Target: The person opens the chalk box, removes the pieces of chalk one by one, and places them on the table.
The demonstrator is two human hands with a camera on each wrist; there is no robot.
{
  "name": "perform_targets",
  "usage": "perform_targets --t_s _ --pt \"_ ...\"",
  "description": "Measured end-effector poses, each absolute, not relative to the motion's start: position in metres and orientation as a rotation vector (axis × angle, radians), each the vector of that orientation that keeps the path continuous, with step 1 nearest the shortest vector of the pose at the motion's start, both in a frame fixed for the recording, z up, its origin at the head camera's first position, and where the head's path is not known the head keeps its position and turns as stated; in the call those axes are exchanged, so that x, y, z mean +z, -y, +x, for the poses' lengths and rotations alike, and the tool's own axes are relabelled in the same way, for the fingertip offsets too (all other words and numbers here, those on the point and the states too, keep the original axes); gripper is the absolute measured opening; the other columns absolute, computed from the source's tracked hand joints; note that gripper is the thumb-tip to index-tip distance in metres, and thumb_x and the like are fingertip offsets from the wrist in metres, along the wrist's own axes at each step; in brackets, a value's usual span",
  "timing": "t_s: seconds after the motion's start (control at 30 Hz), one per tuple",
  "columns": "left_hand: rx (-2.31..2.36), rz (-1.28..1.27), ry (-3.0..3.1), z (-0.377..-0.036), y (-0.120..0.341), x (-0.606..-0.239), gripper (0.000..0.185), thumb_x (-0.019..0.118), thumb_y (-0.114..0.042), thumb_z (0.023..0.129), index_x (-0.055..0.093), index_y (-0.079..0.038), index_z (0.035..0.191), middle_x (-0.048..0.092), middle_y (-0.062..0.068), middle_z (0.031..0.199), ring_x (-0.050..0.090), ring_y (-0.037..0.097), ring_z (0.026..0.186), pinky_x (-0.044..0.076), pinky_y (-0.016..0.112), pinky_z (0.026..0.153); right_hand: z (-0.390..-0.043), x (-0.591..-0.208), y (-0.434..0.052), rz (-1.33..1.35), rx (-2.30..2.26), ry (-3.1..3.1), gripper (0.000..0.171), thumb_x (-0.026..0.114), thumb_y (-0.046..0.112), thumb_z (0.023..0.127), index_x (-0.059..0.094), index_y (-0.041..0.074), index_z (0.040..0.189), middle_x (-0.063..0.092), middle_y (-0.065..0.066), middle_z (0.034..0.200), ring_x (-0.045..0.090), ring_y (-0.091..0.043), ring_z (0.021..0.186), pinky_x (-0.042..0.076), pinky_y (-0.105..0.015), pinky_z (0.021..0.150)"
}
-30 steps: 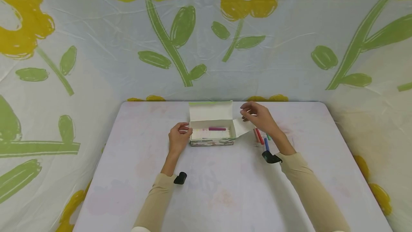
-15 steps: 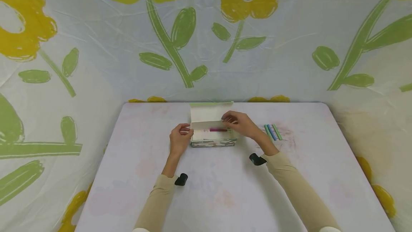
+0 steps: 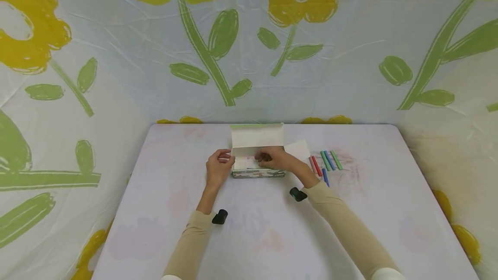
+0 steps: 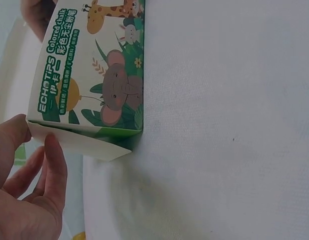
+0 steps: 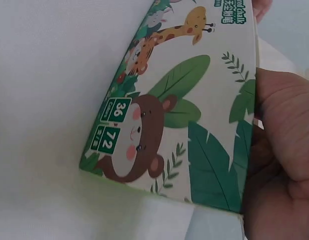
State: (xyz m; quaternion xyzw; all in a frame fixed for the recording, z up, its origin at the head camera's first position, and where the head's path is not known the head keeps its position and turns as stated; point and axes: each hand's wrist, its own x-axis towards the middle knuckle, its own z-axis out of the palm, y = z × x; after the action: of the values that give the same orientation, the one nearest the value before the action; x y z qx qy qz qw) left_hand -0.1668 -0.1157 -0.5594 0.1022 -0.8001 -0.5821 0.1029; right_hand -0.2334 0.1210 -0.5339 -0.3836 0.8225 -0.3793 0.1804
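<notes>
White flap of the box is pinched by the left hand; right hand inside, grip unclear.

This is a small screened-off work booth. A pale table with rounded far corners stands inside creased, whitish sheeting that closes it in at the far, left and right sides. Big yellow flowers and green leaves are printed across it. Whether it stands in a home, studio or lab cannot be told.
</notes>
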Motion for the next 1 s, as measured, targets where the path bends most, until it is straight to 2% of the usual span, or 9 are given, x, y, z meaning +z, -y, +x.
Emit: perform_targets --t_s 0.27,0.43,0.8,1.0 --pt "-1.706 0.309 2.367 -0.169 0.114 -0.561 0.025 0.078 -0.006 0.087 0.074 -0.001 0.112 0.074 0.011 0.094 0.07 0.025 0.083 0.055 0.027 0.068 -0.238 -0.53 -0.113 -0.978 -0.835 -2.27 0.019 0.067 0.003 0.099 0.07 -0.007 0.114 0.071 -0.016 0.109 0.068 -0.027 0.102 0.056 -0.037 0.09" --pt "-1.705 0.304 2.359 -0.169 0.115 -0.56 0.024 0.078 -0.004 0.087 0.074 0.0 0.111 0.073 0.013 0.093 0.07 0.028 0.083 0.056 0.03 0.07 -0.244 -0.528 -0.11 -0.938 -0.744 -2.194 0.017 0.064 0.0 0.099 0.072 -0.005 0.114 0.071 -0.017 0.114 0.068 -0.027 0.106 0.055 -0.036 0.093" --pt "-1.7 0.31 2.364 -0.169 0.115 -0.558 0.025 0.077 -0.004 0.088 0.074 0.002 0.113 0.073 0.014 0.094 0.07 0.029 0.084 0.057 0.032 0.071 -0.25 -0.527 -0.103 -0.941 -0.569 -2.203 0.014 0.068 0.002 0.097 0.075 0.0 0.109 0.072 -0.005 0.102 0.063 -0.013 0.09 0.055 -0.031 0.085" --pt "-1.701 0.31 2.36 -0.167 0.114 -0.557 0.026 0.076 -0.004 0.088 0.073 0.003 0.113 0.073 0.014 0.094 0.07 0.029 0.084 0.057 0.033 0.072 -0.248 -0.525 -0.102 -1.059 -0.522 -2.241 0.007 0.067 0.003 0.098 0.074 0.002 0.102 0.07 -0.006 0.096 0.06 -0.014 0.085 0.053 -0.03 0.08"
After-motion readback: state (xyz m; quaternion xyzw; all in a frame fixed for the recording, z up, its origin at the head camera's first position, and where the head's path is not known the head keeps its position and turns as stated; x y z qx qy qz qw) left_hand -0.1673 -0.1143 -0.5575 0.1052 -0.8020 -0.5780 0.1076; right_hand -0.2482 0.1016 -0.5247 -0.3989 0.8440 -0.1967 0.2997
